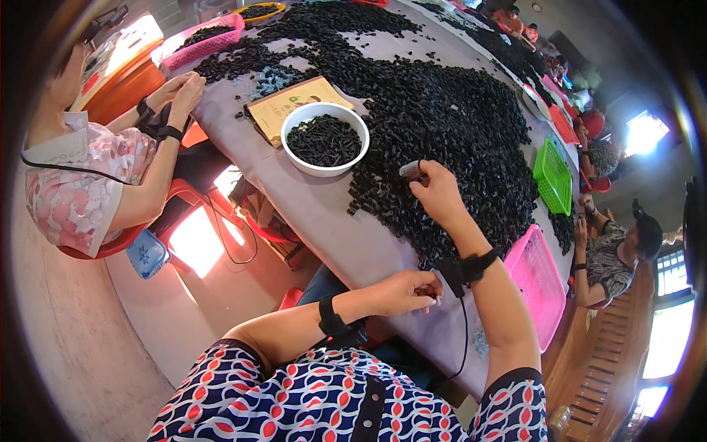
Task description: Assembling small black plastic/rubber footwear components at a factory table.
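Small black pieces (449, 110) lie in a broad heap over the table. My right hand (440, 193) is above the heap's near part, with a grey cover on one fingertip. Its thumb and covered finger are apart, and no piece shows between them. By the table's near edge, my left hand (406, 292) is closed, thumb against curled fingers. Whatever it pinches is too small to make out. Left of the heap, a round white bowl (324, 171) holds slender black pieces. It rests beside or partly on a flat tan cardboard box (283, 102).
A pink basket (536, 287) sits right of my right forearm, with a green basket (552, 177) beyond. Another pink basket (199, 48) is at the far left. Across the corner sits a person (96, 166); others work along the right. A black cable (465, 339) hangs from my right wristband.
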Action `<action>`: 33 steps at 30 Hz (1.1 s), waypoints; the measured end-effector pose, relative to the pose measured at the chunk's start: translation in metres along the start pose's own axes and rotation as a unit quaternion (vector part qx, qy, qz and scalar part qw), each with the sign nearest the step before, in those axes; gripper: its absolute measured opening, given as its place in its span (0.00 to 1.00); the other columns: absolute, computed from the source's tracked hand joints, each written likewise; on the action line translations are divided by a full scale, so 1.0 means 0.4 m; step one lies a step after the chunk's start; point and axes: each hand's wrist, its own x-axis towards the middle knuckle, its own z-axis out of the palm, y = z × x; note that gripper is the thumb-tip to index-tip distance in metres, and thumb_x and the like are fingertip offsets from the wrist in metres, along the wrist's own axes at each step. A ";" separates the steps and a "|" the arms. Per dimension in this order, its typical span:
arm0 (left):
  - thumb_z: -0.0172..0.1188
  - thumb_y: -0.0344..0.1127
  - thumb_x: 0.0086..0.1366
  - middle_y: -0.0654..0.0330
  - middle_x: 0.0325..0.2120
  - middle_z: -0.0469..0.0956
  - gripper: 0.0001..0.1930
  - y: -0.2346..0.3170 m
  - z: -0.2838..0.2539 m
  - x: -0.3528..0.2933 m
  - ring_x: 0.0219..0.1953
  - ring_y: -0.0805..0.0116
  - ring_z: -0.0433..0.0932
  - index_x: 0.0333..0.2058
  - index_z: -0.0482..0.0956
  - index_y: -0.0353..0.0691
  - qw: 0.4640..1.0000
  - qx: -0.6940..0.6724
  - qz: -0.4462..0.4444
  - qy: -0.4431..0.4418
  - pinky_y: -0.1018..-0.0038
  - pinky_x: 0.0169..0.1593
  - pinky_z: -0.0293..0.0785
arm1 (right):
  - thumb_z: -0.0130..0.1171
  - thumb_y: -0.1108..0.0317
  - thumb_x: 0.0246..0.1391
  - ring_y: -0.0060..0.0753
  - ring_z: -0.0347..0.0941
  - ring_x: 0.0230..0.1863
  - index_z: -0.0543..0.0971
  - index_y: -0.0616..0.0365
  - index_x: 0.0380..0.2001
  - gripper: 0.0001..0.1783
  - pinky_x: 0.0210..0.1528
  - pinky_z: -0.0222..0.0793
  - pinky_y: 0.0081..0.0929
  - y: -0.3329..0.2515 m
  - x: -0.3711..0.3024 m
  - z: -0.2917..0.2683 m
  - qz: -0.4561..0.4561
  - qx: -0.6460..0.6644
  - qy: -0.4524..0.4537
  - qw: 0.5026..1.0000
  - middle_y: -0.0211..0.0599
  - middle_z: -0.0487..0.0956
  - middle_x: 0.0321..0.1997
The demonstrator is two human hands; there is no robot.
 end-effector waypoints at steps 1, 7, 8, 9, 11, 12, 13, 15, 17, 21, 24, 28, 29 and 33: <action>0.54 0.26 0.65 0.57 0.40 0.78 0.10 0.000 -0.002 0.002 0.35 0.74 0.78 0.45 0.71 0.34 1.000 -0.022 -0.011 -0.003 0.78 0.42 0.75 | 0.57 0.76 0.44 0.39 0.78 0.34 0.79 0.62 0.37 0.13 0.40 0.73 0.30 -0.001 -0.014 -0.014 0.015 0.026 -0.024 0.999 0.45 0.79 0.34; 0.54 0.27 0.65 0.58 0.39 0.78 0.10 0.018 -0.010 0.007 0.35 0.74 0.78 0.45 0.71 0.38 0.989 -0.115 0.000 0.098 0.78 0.42 0.75 | 0.58 0.75 0.51 0.17 0.74 0.35 0.79 0.64 0.40 0.12 0.41 0.71 0.19 -0.023 -0.215 -0.127 0.098 0.153 -0.027 0.983 0.31 0.80 0.34; 0.54 0.26 0.65 0.57 0.39 0.79 0.10 0.021 -0.009 0.006 0.34 0.74 0.78 0.45 0.71 0.37 0.988 -0.103 -0.013 0.112 0.78 0.42 0.75 | 0.57 0.76 0.52 0.17 0.74 0.37 0.78 0.65 0.41 0.12 0.43 0.71 0.19 -0.030 -0.255 -0.136 0.125 0.168 -0.027 0.977 0.30 0.80 0.35; 0.54 0.26 0.65 0.57 0.39 0.79 0.10 0.022 -0.008 0.010 0.34 0.74 0.78 0.45 0.71 0.37 0.989 -0.103 -0.020 0.102 0.78 0.42 0.75 | 0.57 0.76 0.52 0.17 0.74 0.37 0.78 0.65 0.41 0.12 0.43 0.71 0.19 -0.028 -0.295 -0.140 0.134 0.168 -0.018 0.977 0.30 0.80 0.35; 0.54 0.26 0.65 0.56 0.38 0.79 0.10 0.023 -0.006 0.012 0.34 0.73 0.78 0.45 0.71 0.36 0.988 -0.101 0.008 0.120 0.77 0.41 0.76 | 0.58 0.75 0.52 0.17 0.74 0.37 0.78 0.64 0.42 0.12 0.43 0.70 0.19 -0.025 -0.366 -0.136 0.166 0.240 0.005 0.957 0.30 0.80 0.35; 0.54 0.25 0.65 0.56 0.37 0.79 0.10 0.017 -0.004 0.017 0.33 0.73 0.78 0.46 0.71 0.35 0.986 -0.117 0.016 0.118 0.78 0.40 0.76 | 0.58 0.75 0.51 0.21 0.76 0.34 0.79 0.64 0.41 0.12 0.38 0.72 0.21 -0.015 -0.394 -0.122 0.163 0.244 0.030 0.956 0.34 0.80 0.32; 0.54 0.25 0.65 0.56 0.37 0.79 0.10 0.013 0.000 0.017 0.33 0.73 0.78 0.46 0.71 0.35 0.987 -0.114 0.011 0.110 0.78 0.40 0.76 | 0.58 0.75 0.51 0.21 0.76 0.34 0.79 0.64 0.41 0.12 0.38 0.72 0.21 -0.012 -0.416 -0.113 0.167 0.245 0.039 0.954 0.34 0.80 0.32; 0.54 0.24 0.65 0.58 0.36 0.78 0.11 0.015 0.007 0.014 0.33 0.74 0.78 0.46 0.71 0.35 0.989 -0.089 0.009 0.120 0.78 0.40 0.76 | 0.59 0.75 0.50 0.21 0.76 0.33 0.79 0.64 0.40 0.12 0.37 0.73 0.21 -0.022 -0.442 -0.091 0.189 0.263 0.055 0.945 0.33 0.80 0.32; 0.54 0.24 0.65 0.59 0.36 0.78 0.11 0.018 0.010 0.014 0.33 0.74 0.78 0.46 0.71 0.35 0.992 -0.061 0.001 0.113 0.79 0.39 0.75 | 0.60 0.75 0.50 0.21 0.76 0.33 0.79 0.64 0.40 0.12 0.36 0.73 0.21 -0.015 -0.461 -0.066 0.205 0.302 0.067 0.929 0.33 0.80 0.31; 0.54 0.25 0.66 0.61 0.35 0.77 0.12 0.009 0.024 0.009 0.34 0.76 0.77 0.47 0.70 0.35 0.995 -0.024 0.014 0.101 0.80 0.39 0.75 | 0.60 0.77 0.49 0.20 0.76 0.34 0.78 0.63 0.40 0.13 0.38 0.73 0.20 0.000 -0.490 -0.030 0.227 0.334 0.095 0.910 0.32 0.79 0.33; 0.54 0.24 0.66 0.60 0.37 0.77 0.12 0.006 0.035 0.006 0.34 0.77 0.77 0.48 0.70 0.35 0.995 0.024 0.001 0.095 0.80 0.38 0.75 | 0.61 0.78 0.48 0.19 0.75 0.33 0.79 0.62 0.40 0.13 0.38 0.72 0.19 0.022 -0.512 -0.014 0.234 0.360 0.104 0.897 0.30 0.79 0.33; 0.54 0.24 0.66 0.59 0.38 0.78 0.14 0.008 0.041 0.005 0.34 0.78 0.76 0.49 0.67 0.36 0.994 0.066 0.011 0.082 0.80 0.37 0.75 | 0.60 0.78 0.47 0.17 0.73 0.31 0.79 0.61 0.39 0.13 0.35 0.69 0.17 0.027 -0.534 -0.011 0.233 0.405 0.111 0.877 0.29 0.79 0.31; 0.55 0.24 0.66 0.59 0.38 0.78 0.14 0.012 0.041 0.003 0.34 0.78 0.76 0.49 0.66 0.37 0.994 0.067 -0.002 0.086 0.80 0.37 0.75 | 0.60 0.78 0.47 0.17 0.73 0.31 0.79 0.61 0.39 0.13 0.35 0.69 0.17 0.026 -0.539 -0.008 0.234 0.408 0.114 0.875 0.29 0.79 0.31; 0.55 0.24 0.66 0.59 0.38 0.79 0.15 0.012 0.043 0.009 0.33 0.79 0.76 0.48 0.63 0.40 0.994 0.063 -0.024 0.090 0.81 0.35 0.75 | 0.60 0.78 0.48 0.16 0.72 0.31 0.78 0.62 0.42 0.15 0.35 0.68 0.16 0.015 -0.556 0.005 0.220 0.434 0.152 0.860 0.28 0.79 0.31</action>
